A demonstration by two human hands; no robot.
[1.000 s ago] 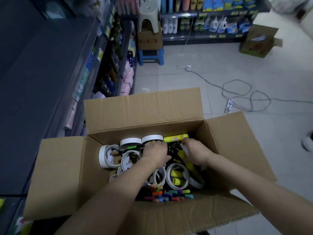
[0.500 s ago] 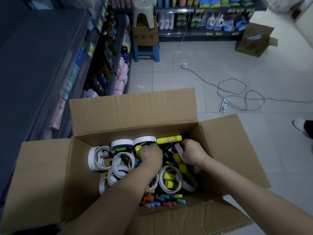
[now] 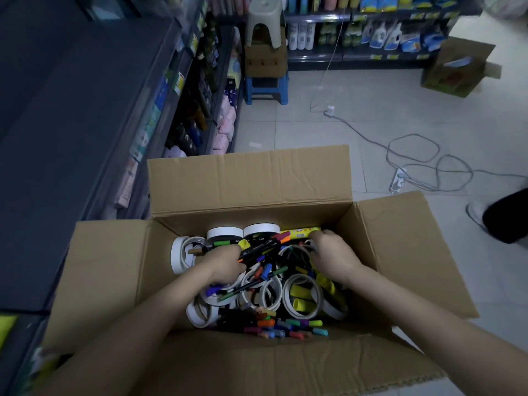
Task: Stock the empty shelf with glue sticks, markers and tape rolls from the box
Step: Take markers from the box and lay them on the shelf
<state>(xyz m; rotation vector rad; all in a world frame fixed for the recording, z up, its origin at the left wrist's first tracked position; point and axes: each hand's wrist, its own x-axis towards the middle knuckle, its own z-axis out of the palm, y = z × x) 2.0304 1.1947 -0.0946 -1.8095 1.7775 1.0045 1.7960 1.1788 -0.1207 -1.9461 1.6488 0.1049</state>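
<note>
Fingers of the left hand (image 3: 225, 264) grip markers (image 3: 258, 249); right hand (image 3: 335, 257) fingers' hold seems hidden.

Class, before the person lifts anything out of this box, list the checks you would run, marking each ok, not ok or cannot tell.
1. Box flaps open, way out unobstructed: ok.
2. Left hand grips the markers: ok, it holds a bundle.
3. Bundle free of the tape rolls: cannot tell.
4. Right hand holding anything: cannot tell; it is sunk among items beside the glue stick.
5. Shelf has room: ok, bare dark surface on the left.
</note>
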